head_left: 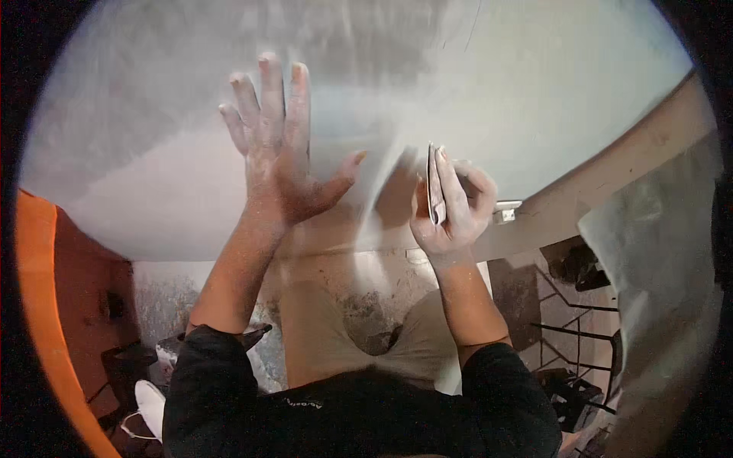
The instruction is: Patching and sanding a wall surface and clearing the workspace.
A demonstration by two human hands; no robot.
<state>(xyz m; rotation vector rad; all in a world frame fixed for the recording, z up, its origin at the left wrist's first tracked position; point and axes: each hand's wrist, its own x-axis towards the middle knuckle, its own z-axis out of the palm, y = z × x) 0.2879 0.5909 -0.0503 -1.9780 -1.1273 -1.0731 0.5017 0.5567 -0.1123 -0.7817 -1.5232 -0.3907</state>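
A large, smooth, curved panel (366, 84) in patchy grey and white fills the upper part of the view, glossy in places and dusty-looking. Over its left middle my left hand (279, 164) is open, palm toward the surface and fingers spread; whether it touches I cannot tell. Pale powder coats those fingers. My right hand (462, 210), also powdery, is closed around a thin folded sheet (436, 187) that looks like sandpaper. The sheet stands edge-up between thumb and fingers, in front of the panel's lower right.
Beside my right hand, a small pale fitting (507, 209) sits at the panel's lower edge. Grey sheeting (657, 252) hangs at the right, near a dark metal frame (580, 333). An orange upright surface (37, 259) borders the left. Below is a stained floor (164, 294).
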